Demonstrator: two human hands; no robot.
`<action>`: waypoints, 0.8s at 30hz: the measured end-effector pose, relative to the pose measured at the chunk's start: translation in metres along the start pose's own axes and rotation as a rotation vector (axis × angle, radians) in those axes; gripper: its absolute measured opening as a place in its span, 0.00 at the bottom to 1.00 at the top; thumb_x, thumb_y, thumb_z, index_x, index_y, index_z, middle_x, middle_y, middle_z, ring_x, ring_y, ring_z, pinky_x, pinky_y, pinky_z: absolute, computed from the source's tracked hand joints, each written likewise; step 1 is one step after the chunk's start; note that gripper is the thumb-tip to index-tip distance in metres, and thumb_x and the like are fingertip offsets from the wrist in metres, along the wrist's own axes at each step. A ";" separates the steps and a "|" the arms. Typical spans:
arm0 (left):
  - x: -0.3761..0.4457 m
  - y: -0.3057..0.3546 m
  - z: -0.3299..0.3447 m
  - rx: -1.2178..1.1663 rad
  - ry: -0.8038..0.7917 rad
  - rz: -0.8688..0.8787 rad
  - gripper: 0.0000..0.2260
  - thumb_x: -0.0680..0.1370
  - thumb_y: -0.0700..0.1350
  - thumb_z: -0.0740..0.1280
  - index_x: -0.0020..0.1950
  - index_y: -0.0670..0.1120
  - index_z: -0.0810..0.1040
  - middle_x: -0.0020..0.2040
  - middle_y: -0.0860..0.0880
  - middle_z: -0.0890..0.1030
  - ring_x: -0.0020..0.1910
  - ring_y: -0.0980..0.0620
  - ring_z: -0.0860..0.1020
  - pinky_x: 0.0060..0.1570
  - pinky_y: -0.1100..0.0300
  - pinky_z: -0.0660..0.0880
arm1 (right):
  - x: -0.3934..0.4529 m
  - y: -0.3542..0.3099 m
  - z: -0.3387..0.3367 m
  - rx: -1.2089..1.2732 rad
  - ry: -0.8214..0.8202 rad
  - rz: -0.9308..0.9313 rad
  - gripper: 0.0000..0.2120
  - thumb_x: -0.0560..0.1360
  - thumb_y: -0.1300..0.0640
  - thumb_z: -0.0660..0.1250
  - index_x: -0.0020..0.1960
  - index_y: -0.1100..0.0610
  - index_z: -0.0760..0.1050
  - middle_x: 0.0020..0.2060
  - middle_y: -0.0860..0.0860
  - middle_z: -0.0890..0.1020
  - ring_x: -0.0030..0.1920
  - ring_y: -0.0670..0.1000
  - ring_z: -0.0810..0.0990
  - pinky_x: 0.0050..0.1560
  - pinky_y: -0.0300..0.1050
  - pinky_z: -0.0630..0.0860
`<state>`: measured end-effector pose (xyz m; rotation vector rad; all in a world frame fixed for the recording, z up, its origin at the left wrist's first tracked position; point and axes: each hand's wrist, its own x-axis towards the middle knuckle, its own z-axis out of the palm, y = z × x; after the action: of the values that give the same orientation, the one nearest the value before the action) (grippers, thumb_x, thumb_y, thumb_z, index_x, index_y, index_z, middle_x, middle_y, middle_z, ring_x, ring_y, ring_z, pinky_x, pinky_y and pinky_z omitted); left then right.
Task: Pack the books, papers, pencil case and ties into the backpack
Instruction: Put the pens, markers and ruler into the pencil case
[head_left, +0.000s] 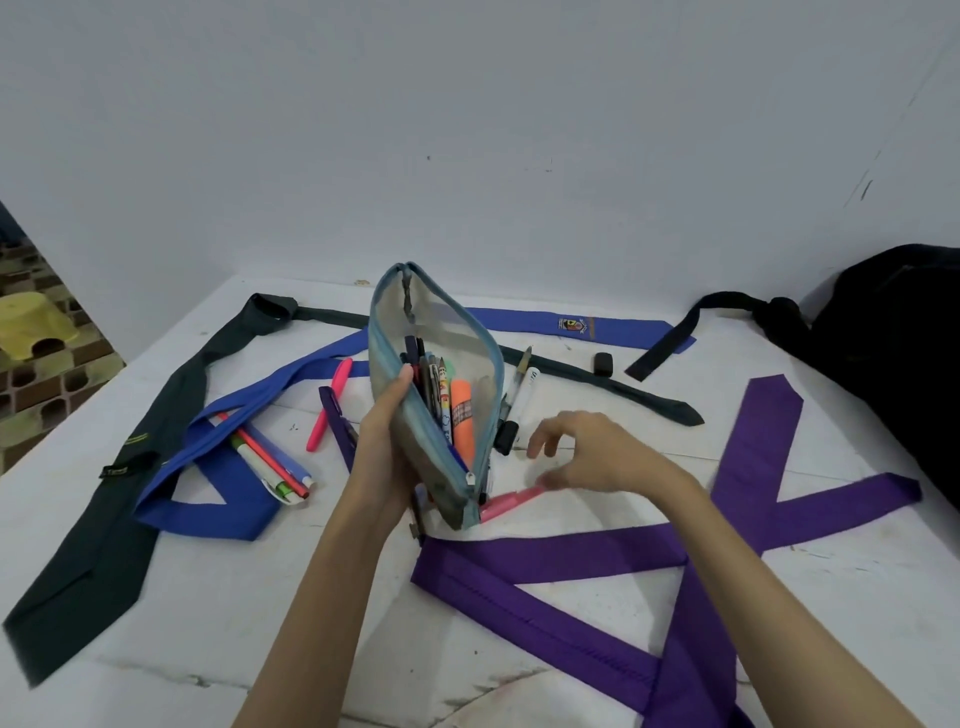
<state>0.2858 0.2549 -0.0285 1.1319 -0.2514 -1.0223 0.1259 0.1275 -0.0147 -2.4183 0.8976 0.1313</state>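
Risks, left to right. The dark tie (104, 499) lies across the left edge of the table (218, 597); a tug would drag it off. The blue tie (218, 488) has loose pens (270, 465) lying on it, so lifting it first would scatter them.

At centre, the left hand (387, 441) grasps the pencil case (431, 395) by its side, upright and unzipped, pens and an orange marker standing inside. Tipping it would spill them.

The right hand (582, 457) reaches down over a pink marker (511, 501) just beside the case. Motion blur hides the fingertips, so I cannot tell whether it is gripped.

The purple tie (597, 566) crosses itself and may snag. The black backpack (893, 353) sits far right, still unpacked.

Surface: a white, scuffed tabletop set against a plain pale wall. A yellow stool (31, 325) stands on patterned floor at left.
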 end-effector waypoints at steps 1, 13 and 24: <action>0.001 0.000 0.000 -0.005 0.007 -0.002 0.15 0.75 0.58 0.63 0.55 0.50 0.77 0.52 0.45 0.82 0.59 0.43 0.78 0.63 0.45 0.71 | 0.002 0.001 0.005 -0.033 -0.016 -0.015 0.11 0.69 0.55 0.74 0.51 0.51 0.78 0.46 0.46 0.74 0.42 0.46 0.73 0.43 0.41 0.71; 0.002 -0.002 0.000 -0.009 -0.023 -0.006 0.13 0.76 0.57 0.63 0.54 0.50 0.77 0.47 0.46 0.82 0.53 0.46 0.79 0.59 0.48 0.73 | 0.003 0.024 -0.009 -0.077 0.133 0.028 0.08 0.72 0.63 0.68 0.40 0.53 0.72 0.42 0.49 0.77 0.43 0.50 0.74 0.38 0.37 0.70; -0.005 0.000 0.019 0.032 -0.138 -0.026 0.12 0.75 0.52 0.64 0.53 0.48 0.77 0.41 0.48 0.84 0.46 0.48 0.81 0.44 0.55 0.77 | -0.048 -0.043 -0.078 0.983 0.633 -0.219 0.29 0.73 0.73 0.64 0.65 0.48 0.60 0.36 0.60 0.81 0.26 0.51 0.78 0.29 0.37 0.75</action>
<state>0.2714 0.2468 -0.0181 1.0972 -0.3653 -1.1250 0.1082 0.1405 0.0841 -1.5780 0.6832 -0.9722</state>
